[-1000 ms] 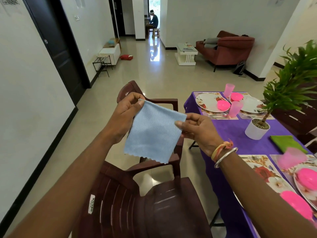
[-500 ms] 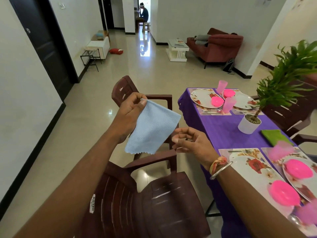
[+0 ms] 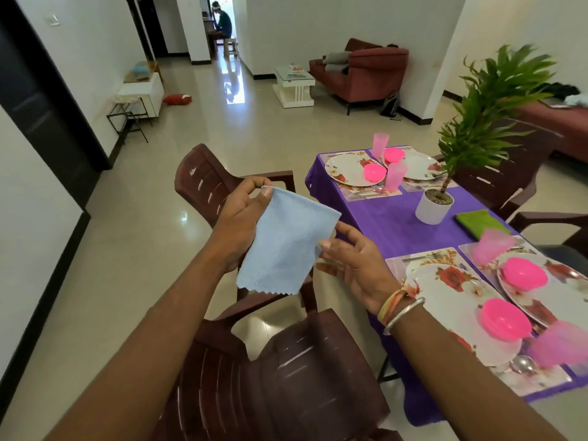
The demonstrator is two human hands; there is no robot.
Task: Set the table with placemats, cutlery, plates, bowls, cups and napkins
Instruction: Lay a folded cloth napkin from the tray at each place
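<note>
- Left hand (image 3: 241, 218) raised over the chair; thumb and forefinger pinch the blue napkin (image 3: 286, 246) by its top corner.
- Right hand (image 3: 353, 262): fingers apart, touching its side edge.
- Napkin hangs; zigzag hem.

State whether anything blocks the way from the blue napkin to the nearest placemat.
Nothing visible does. The left hand holds the blue napkin over a chair; only the right hand lies between it and the nearest placemat, mostly covered by a plate.
</note>
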